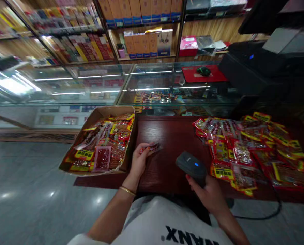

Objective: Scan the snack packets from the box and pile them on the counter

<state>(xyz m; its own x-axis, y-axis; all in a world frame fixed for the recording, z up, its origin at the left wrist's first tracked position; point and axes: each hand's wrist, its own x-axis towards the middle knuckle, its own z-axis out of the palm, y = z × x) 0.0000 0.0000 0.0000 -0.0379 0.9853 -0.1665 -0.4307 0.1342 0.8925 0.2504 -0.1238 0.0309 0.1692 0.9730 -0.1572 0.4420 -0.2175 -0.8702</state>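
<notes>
My left hand (138,160) is closed on a small snack packet (152,148), a clear and red pouch with dark contents, just above the dark red wooden table. In my right hand (210,194) is a dark grey barcode scanner (191,166), its head pointed toward the packet and a blue light glowing on top. A cardboard box (132,149) full of red and yellow snack packets stands left of my left hand. To the right of the scanner lies a loose pile of similar packets (241,149).
Behind the table (164,129) runs a glass display counter (152,80) bearing a red mouse pad (187,74) with a mouse (203,70). Dark checkout equipment (264,71) stands at the back right. A black cable (267,217) trails at the right. Stocked shelves (144,25) line the wall.
</notes>
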